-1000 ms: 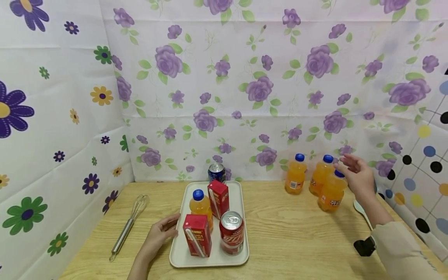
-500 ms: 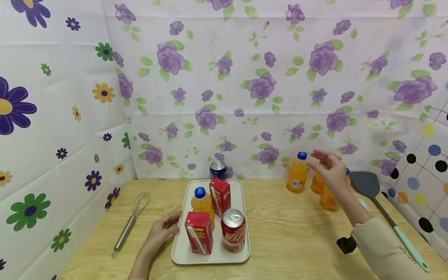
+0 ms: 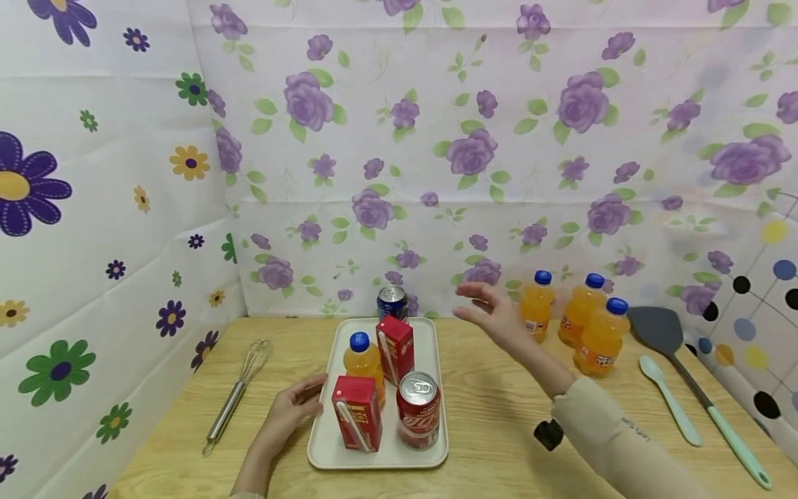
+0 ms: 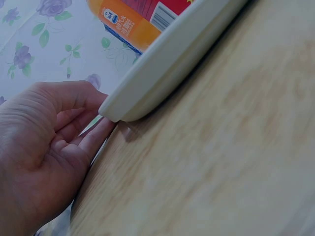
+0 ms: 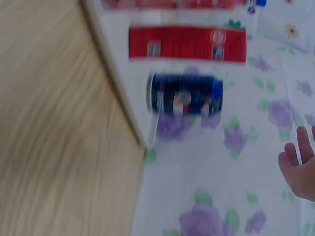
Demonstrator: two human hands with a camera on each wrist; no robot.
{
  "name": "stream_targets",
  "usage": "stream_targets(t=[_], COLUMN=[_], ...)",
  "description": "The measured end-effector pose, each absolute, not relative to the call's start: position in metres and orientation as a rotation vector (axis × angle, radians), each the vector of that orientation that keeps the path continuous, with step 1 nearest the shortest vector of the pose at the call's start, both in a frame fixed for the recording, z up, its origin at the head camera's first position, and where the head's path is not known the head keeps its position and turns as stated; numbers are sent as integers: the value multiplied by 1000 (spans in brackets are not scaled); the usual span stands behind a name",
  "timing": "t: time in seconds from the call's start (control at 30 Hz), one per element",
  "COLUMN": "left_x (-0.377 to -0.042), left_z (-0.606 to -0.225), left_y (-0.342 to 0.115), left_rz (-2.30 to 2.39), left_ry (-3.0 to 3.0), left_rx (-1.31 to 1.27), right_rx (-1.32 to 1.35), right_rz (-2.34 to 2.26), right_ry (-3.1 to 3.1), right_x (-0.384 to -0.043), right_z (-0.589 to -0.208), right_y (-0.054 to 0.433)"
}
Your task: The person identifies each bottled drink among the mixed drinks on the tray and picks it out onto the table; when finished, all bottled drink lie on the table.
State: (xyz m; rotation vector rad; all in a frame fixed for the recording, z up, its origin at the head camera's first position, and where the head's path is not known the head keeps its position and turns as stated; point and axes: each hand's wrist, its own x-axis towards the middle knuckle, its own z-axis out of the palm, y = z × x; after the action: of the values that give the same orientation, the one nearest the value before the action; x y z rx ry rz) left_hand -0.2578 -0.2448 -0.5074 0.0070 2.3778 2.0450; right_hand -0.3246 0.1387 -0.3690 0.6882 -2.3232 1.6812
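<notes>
My left hand holds the left rim of a cream tray; in the left wrist view its fingers meet at the tray's edge. Two red drink cartons with straws stand on it, a front carton and a rear carton. Between them is an orange soda bottle with a blue cap. A red cola can stands front right, and a dark blue can at the back. My right hand hangs in the air right of the tray, fingers spread and holding nothing.
Three orange soda bottles stand at the back right. Beside them lie a grey turner with a mint handle and a pale green spoon. A whisk lies left of the tray. Floral sheets wall the table.
My right hand has swept left, from beside the three bottles across to near the tray, holding nothing. The left hand stays at the tray's rim. The view has shifted slightly.
</notes>
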Motion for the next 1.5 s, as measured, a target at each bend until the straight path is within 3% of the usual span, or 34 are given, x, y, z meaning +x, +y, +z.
stream_targets(t=[0.67,1.13,1.5], left_x=[-259,-257,-258], left_z=[-509,-507,-507], left_y=[-244,-245,-244], left_rz=[2044,2033,1999], left_ry=[2378,2390,2410], left_rx=[5,7,-2], right_rx=[854,809,759], right_rz=[1958,2026,2056], right_ry=[-2312,-2388,-2433], right_x=[-294,-290,-293], right_z=[-377,-390,-402], right_y=[34,-4,-7])
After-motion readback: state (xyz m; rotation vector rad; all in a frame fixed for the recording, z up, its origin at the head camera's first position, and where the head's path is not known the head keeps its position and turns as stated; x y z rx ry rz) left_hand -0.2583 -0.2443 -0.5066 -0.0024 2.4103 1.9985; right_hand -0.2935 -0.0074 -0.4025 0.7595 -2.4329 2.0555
